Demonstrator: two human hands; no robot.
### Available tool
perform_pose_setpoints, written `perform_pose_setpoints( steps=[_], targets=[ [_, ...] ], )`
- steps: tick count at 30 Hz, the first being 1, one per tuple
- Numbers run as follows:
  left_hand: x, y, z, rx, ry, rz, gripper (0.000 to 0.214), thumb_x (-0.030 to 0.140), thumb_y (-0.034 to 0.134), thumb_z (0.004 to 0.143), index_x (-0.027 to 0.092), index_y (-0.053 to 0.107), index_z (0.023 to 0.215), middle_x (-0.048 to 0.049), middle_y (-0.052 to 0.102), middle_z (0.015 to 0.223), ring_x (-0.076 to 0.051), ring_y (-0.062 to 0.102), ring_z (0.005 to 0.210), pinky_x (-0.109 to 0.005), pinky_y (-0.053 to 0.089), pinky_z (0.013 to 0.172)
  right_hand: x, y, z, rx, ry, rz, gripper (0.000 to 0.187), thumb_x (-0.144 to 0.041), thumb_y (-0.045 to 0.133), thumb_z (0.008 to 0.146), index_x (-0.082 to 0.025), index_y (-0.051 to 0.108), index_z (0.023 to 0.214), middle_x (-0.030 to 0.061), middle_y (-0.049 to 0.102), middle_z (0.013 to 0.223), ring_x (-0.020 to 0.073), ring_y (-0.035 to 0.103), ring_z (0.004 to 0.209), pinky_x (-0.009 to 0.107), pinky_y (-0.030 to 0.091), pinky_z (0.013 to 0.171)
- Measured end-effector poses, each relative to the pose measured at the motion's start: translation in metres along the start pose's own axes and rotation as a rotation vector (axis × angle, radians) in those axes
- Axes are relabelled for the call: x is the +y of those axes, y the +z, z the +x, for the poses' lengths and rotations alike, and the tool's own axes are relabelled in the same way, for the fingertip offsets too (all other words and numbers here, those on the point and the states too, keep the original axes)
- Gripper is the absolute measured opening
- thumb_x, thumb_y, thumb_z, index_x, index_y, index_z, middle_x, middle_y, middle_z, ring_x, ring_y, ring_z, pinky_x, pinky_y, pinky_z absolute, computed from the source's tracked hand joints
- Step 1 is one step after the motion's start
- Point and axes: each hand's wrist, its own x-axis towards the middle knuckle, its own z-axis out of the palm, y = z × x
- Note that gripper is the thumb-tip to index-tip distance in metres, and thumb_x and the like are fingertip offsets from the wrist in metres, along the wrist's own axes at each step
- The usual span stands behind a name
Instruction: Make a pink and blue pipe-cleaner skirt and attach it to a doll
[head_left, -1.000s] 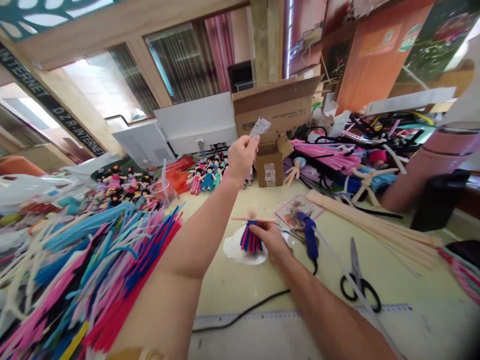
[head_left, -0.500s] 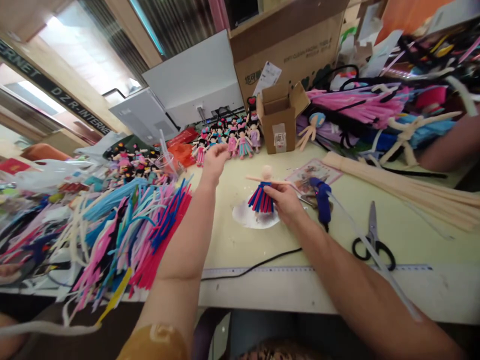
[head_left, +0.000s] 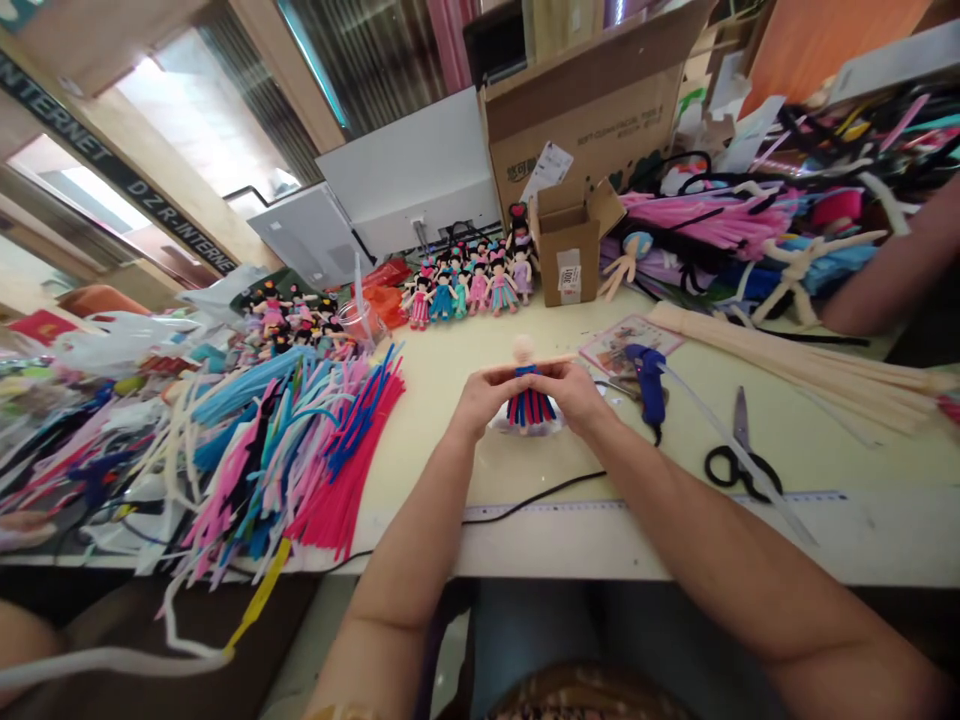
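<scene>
Both hands on the doll over the table, left hand and right hand pinching its arms from either side; best kept upright, gripped lightly, skirt strands uncrushed.

bare tabletop lies open between the pipe-cleaner pile and glue gun.

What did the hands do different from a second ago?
The left hand let go of the white paper tag it held up by the cardboard box, came down and back, and took hold of the little doll from its left side. The right hand kept holding the doll all along. The scissors and blue glue gun stayed on the table.
</scene>
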Motion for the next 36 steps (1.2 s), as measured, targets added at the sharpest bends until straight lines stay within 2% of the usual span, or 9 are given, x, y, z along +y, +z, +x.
perform_pose_setpoints(
  steps=[4, 7, 12, 16, 19, 23, 29, 36],
  targets=[
    [-0.012, -0.006, 0.001, 0.080, -0.005, -0.017, 0.038, 0.036, 0.081, 0.057, 0.017, 0.075, 0.089, -0.0025, 0.073, 0.080, -0.019, 0.064, 0.078, -0.033, 0.049, 0.081, 0.005, -0.003, 0.002, 0.030, 0.025, -0.179, 0.025, -0.036, 0.077, 0.059, -0.016, 0.073, 0.072, 0.0020, 0.071, 0.070, 0.0162, 0.060, 0.061, 0.027, 0.046, 0.059],
    [-0.020, -0.013, 0.003, 0.140, 0.026, 0.021, 0.035, 0.032, 0.080, 0.057, 0.018, 0.075, 0.088, -0.0015, 0.073, 0.082, -0.018, 0.064, 0.079, -0.032, 0.049, 0.081, 0.008, -0.005, 0.004, -0.004, -0.012, -0.243, 0.025, -0.039, 0.071, 0.066, -0.017, 0.074, 0.077, 0.0010, 0.071, 0.071, 0.0159, 0.060, 0.063, 0.027, 0.046, 0.061],
    [-0.022, -0.017, 0.003, 0.113, 0.020, 0.004, 0.030, 0.032, 0.077, 0.063, 0.018, 0.075, 0.090, -0.0029, 0.074, 0.086, -0.020, 0.065, 0.084, -0.034, 0.048, 0.086, 0.012, -0.009, 0.010, -0.072, -0.022, -0.206, 0.026, -0.037, 0.069, 0.067, -0.017, 0.075, 0.082, 0.0018, 0.073, 0.078, 0.0178, 0.062, 0.072, 0.031, 0.047, 0.072],
    [-0.023, -0.011, 0.001, 0.087, -0.010, -0.045, 0.033, 0.034, 0.076, 0.063, 0.018, 0.074, 0.092, -0.0031, 0.074, 0.086, -0.020, 0.065, 0.086, -0.035, 0.047, 0.087, 0.017, -0.011, 0.013, 0.007, -0.035, -0.211, 0.024, -0.035, 0.072, 0.064, -0.016, 0.074, 0.079, 0.0027, 0.073, 0.077, 0.0182, 0.063, 0.070, 0.032, 0.047, 0.072],
    [-0.024, -0.007, 0.001, 0.117, -0.059, -0.059, 0.035, 0.034, 0.079, 0.059, 0.017, 0.074, 0.089, -0.0034, 0.074, 0.084, -0.020, 0.065, 0.081, -0.034, 0.048, 0.082, 0.017, -0.009, 0.012, -0.001, -0.039, -0.191, 0.022, -0.033, 0.073, 0.062, -0.017, 0.073, 0.077, 0.0023, 0.072, 0.076, 0.0183, 0.063, 0.070, 0.032, 0.047, 0.072],
    [-0.026, -0.007, 0.001, 0.126, -0.059, -0.113, 0.034, 0.033, 0.080, 0.058, 0.016, 0.074, 0.087, -0.0031, 0.073, 0.082, -0.019, 0.065, 0.077, -0.032, 0.049, 0.079, 0.011, -0.004, 0.008, -0.023, -0.040, -0.116, 0.023, -0.032, 0.075, 0.059, -0.019, 0.072, 0.077, 0.0011, 0.072, 0.076, 0.0171, 0.062, 0.071, 0.031, 0.047, 0.073],
    [-0.024, -0.013, 0.003, 0.217, -0.068, -0.227, 0.030, 0.033, 0.081, 0.055, 0.014, 0.072, 0.077, -0.0024, 0.071, 0.074, -0.015, 0.063, 0.067, -0.029, 0.047, 0.071, 0.001, -0.009, 0.008, -0.010, -0.008, -0.142, 0.027, -0.043, 0.066, 0.070, -0.018, 0.070, 0.080, 0.0008, 0.067, 0.071, 0.0135, 0.059, 0.069, 0.028, 0.045, 0.069],
    [-0.018, -0.020, 0.003, 0.246, -0.043, -0.384, 0.025, 0.026, 0.081, 0.053, 0.014, 0.070, 0.072, -0.0006, 0.069, 0.069, -0.012, 0.061, 0.064, -0.024, 0.046, 0.067, 0.001, -0.009, 0.009, 0.013, -0.022, -0.152, 0.020, -0.033, 0.067, 0.065, -0.018, 0.068, 0.079, 0.0003, 0.065, 0.068, 0.0132, 0.058, 0.067, 0.029, 0.045, 0.069]
  ],
)
